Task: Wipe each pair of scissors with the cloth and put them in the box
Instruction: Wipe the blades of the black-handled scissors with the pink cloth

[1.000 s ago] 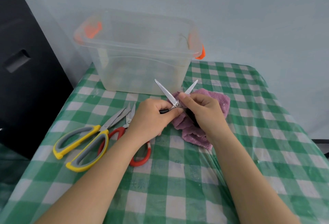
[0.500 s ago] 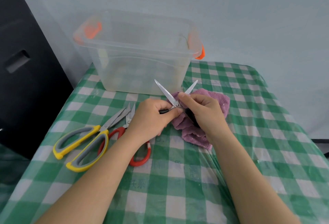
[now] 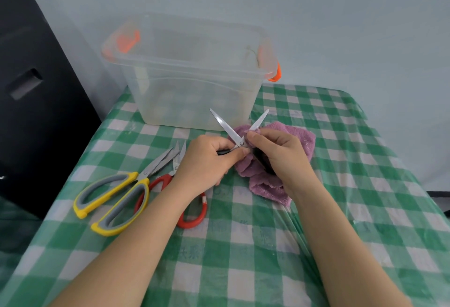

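Little has changed over the last second: the left hand (image 3: 207, 160) still grasps the black-handled scissors (image 3: 237, 133), blades spread, while the right hand (image 3: 275, 153) pinches the purple cloth (image 3: 292, 136) at the pivot. Wiping seems barely begun. The box (image 3: 194, 102) waits at twelve o'clock; yellow scissors (image 3: 117, 197) and red scissors (image 3: 194, 219) lie on the bench (image 3: 243, 258) at nine.

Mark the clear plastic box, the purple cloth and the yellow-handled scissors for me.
clear plastic box (image 3: 194, 102): head view, on its front wall.
purple cloth (image 3: 298, 136): head view, on the fold beyond the right hand.
yellow-handled scissors (image 3: 117, 199): head view, on the handles.
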